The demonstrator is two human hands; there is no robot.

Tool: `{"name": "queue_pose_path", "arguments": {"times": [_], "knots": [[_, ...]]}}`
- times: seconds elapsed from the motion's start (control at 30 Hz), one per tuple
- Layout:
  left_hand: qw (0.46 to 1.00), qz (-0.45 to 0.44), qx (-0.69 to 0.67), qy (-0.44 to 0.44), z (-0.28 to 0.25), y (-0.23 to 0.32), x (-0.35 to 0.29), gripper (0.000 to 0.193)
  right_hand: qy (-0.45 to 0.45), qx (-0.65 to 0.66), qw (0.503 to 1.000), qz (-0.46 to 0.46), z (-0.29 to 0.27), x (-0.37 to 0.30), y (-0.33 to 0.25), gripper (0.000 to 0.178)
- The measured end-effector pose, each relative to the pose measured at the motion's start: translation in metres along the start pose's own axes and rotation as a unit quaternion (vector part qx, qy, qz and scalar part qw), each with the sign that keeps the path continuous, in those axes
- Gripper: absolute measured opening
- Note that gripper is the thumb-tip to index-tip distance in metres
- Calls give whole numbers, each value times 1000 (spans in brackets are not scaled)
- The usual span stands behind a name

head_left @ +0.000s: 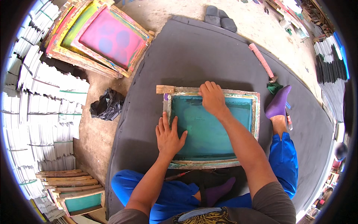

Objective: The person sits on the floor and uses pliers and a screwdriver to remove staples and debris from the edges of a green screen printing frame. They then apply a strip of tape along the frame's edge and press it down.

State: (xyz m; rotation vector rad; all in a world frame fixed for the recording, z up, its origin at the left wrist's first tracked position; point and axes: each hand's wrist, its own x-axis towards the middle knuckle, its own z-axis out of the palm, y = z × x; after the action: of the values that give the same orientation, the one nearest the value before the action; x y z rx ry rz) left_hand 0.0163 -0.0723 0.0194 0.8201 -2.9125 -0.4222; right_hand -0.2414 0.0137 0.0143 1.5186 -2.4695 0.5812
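Centrally, beneath both hands: one wooden screen frame (256,119), rectangular, worn, lying flat on a dark grey mat (194,52) and fitted with a teal mesh panel (203,136). Left hand (168,138): spread, palm down, fingers across the left rail, thumb out over the mesh. Right hand (213,99): fingers curled at the far rail, knuckles uppermost; grip beneath the knuckles hidden, impossible to tell whether pinching anything. Beyond the right hand, well to its right: one hammer (261,61), pink handle; near its head, one scrap of dark green cloth (275,88). Right of the right forearm: one slim tool (289,121), red-and-white handle, near a purple-socked foot (278,101). Left of the left hand, slightly beyond: one crumpled black plastic bag (107,105). Farther beyond: several paint-stained frames (112,40), stacked, topmost panel pink with bluish patches. Nearer the body, far left of the left hand: smaller wooden frames (84,202), stacked.
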Motion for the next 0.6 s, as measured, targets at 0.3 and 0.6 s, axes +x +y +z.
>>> {"name": "queue_pose_path", "arguments": {"times": [0.3, 0.6], "knots": [[1000, -6, 16, 5, 0, 5, 1, 72, -75, -17, 997, -30, -2, 0, 16, 17], [1000, -6, 8, -2, 0, 2, 0, 73, 28, 63, 997, -18, 18, 14, -25, 11]]}}
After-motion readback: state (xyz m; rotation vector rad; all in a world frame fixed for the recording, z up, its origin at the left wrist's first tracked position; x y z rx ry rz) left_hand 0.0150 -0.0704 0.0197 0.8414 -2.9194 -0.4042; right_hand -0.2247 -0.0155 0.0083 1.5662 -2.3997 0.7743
